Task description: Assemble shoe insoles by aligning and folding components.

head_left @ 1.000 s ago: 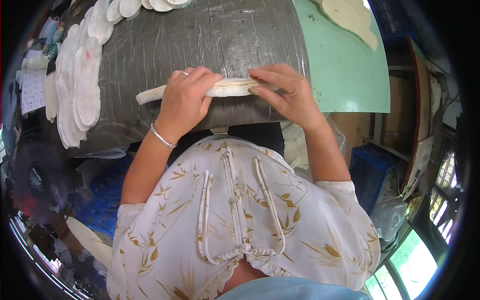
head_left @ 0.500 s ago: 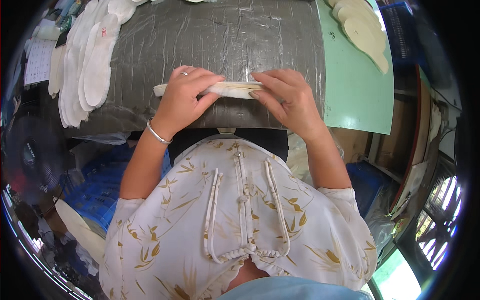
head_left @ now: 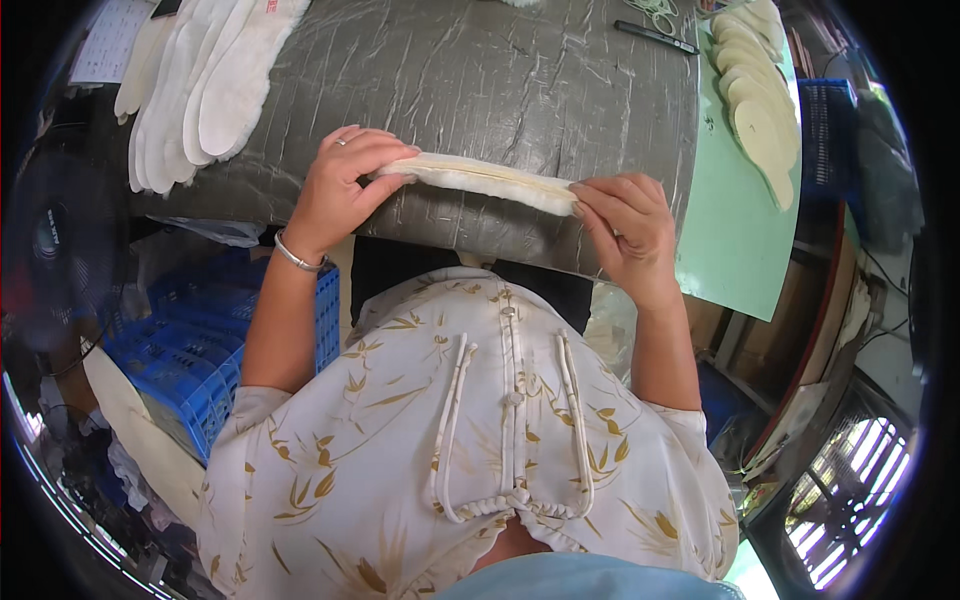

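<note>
This place looks like a small workshop. White, fleecy, sole-shaped pieces (head_left: 230, 105) overlap at the left edge of the grey, plastic-wrapped worktop (head_left: 450, 85); cream sole-shaped pieces (head_left: 757, 100) lie on a light green sheet (head_left: 735, 255) along its right edge. Blue plastic crates (head_left: 185, 355) stand below its near left corner.

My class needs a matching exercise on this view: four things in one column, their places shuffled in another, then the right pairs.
Things
1. Fluffy white piece
2. Cream cut shapes
3. White sole-shaped pieces
4. Slim dark tool

Places
A. At the left side of the tabletop
B. Near the view's top edge, right of centre
C. Between the left hand and right hand
D. On the green sheet

Pairs: 1-C, 2-D, 3-A, 4-B
</note>
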{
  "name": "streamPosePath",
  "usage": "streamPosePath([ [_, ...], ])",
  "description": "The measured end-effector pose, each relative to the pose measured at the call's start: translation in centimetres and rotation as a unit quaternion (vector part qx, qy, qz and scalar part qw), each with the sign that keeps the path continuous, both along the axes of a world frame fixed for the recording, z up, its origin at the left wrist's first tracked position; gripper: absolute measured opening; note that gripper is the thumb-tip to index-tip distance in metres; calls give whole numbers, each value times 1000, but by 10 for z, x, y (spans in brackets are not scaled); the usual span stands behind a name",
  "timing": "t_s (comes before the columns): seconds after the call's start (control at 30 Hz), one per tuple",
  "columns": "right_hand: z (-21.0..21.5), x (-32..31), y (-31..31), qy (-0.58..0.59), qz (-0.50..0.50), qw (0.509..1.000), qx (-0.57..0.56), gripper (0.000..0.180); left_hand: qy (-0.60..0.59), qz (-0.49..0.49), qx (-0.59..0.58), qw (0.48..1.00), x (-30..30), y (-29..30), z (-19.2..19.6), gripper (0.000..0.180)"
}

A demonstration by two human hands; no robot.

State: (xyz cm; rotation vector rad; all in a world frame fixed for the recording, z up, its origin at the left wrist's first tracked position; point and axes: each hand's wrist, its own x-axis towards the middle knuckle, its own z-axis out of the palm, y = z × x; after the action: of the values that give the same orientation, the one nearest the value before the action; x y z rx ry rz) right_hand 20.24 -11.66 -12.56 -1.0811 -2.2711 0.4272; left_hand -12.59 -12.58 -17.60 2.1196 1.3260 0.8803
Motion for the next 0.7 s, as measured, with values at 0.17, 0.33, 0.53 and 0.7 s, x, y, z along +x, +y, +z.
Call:
streamPosePath([
  [0.17,11,-11,6,-3,-6,999,-41,22,3,13,30,999,8,-4,6,21],
  [0.33,16,-59,9,-24,31,999,19,20,-20,14,65,998,20,-2,22,21],
  [0.53,9,-59,17,-30,45,998,33,10,-132,86,19,987,24,-6,25,26],
  [0.7,20,-62,17,-17,37,999,6,14,-235,30,-60,970,10,-5,7,21],
])
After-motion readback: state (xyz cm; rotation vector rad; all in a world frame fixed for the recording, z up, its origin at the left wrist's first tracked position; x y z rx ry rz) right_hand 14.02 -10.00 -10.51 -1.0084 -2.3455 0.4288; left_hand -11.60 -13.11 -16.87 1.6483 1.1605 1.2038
